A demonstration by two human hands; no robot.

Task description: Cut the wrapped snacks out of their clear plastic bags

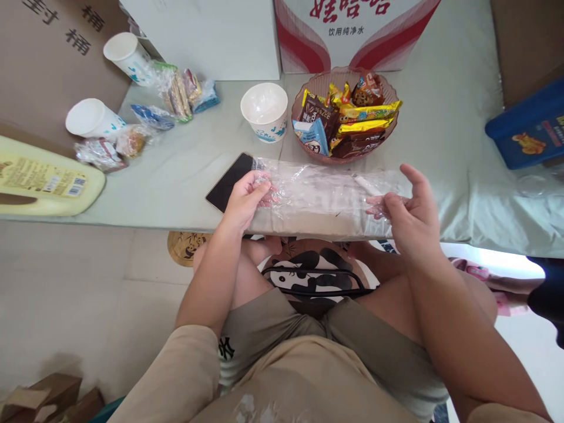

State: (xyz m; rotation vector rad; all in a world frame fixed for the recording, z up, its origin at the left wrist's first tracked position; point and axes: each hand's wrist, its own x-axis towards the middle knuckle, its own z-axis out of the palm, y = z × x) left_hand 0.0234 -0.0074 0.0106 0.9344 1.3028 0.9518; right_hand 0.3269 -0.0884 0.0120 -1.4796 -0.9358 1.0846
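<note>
A sheet of clear plastic wrap (pixel 317 188), crinkled and see-through, is stretched between my two hands above the table's front edge. My left hand (pixel 249 197) pinches its left end between thumb and fingers. At the other end my right hand (pixel 409 208) grips the film with the thumb against the fingers, index finger raised. A small white strip (pixel 366 184) shows near the right end; whether it lies on or under the film I cannot tell. Just beyond my left hand lies a dark phone or tablet (pixel 229 179), partly covered.
A pink glass bowl (pixel 304 147) of wrapped snacks and a paper cup (pixel 265 120) stand behind the film. Further left are two more cups, packaged snacks (pixel 176 100) and a yellow bottle (pixel 53 182). Cartons (pixel 352 41) line the back; a blue container (pixel 529 126) is at right.
</note>
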